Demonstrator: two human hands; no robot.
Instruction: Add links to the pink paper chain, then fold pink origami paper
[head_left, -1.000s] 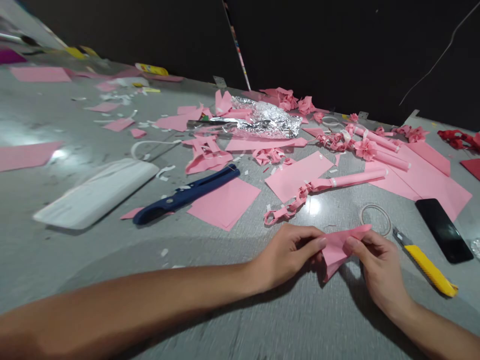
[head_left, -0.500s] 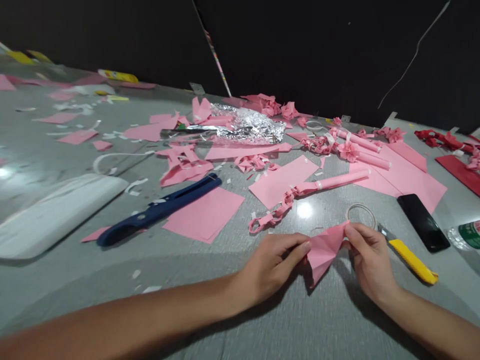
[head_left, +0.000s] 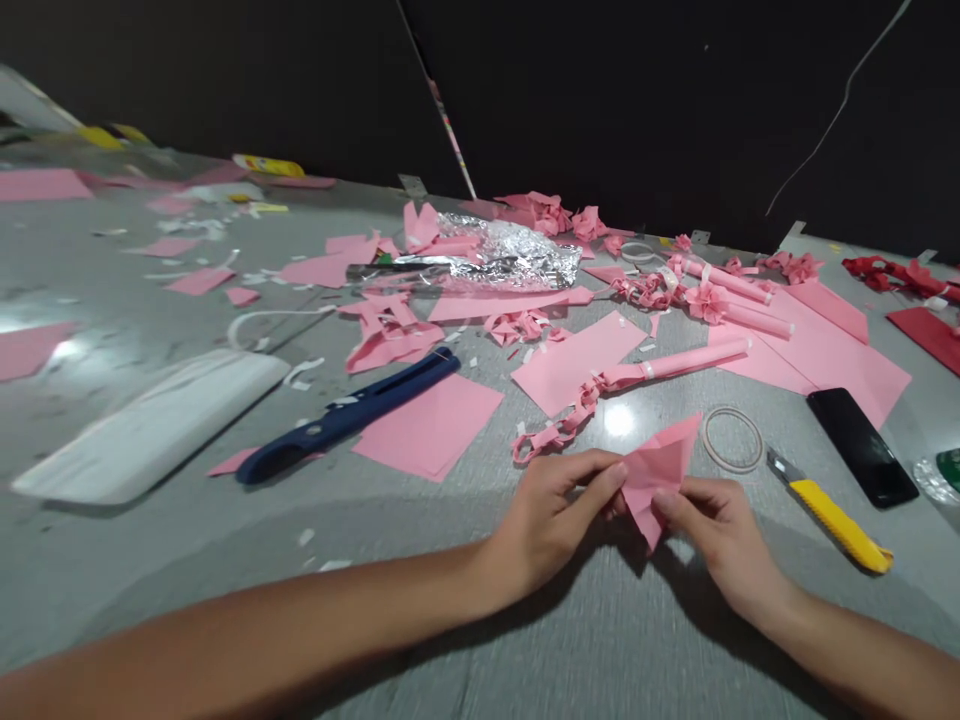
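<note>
Between my hands is a creased piece of pink paper (head_left: 661, 462), partly folded, one pointed corner sticking up and another pointing down. My left hand (head_left: 559, 515) pinches its left side between thumb and fingers. On its lower right side, my right hand (head_left: 724, 535) grips it with the thumb in front; the other fingertips are hidden behind the paper. Just beyond my left hand lies a pink paper chain (head_left: 577, 410) joined to a rolled pink tube (head_left: 701, 358). A roll of clear tape (head_left: 733, 440) and a yellow box cutter (head_left: 836, 515) lie right of my right hand.
A black phone (head_left: 862, 447) and a bottle (head_left: 946, 472) are at the right. Dark blue long-handled scissors (head_left: 345, 420), pink sheets (head_left: 431, 430) and a white curved object (head_left: 154, 425) lie at the left. Crumpled clear plastic (head_left: 517, 250) is farther back, before a black wall (head_left: 600, 100).
My right hand has moved from the paper's upper right corner down to its lower right side, leaving that corner free. The view has shifted slightly left.
</note>
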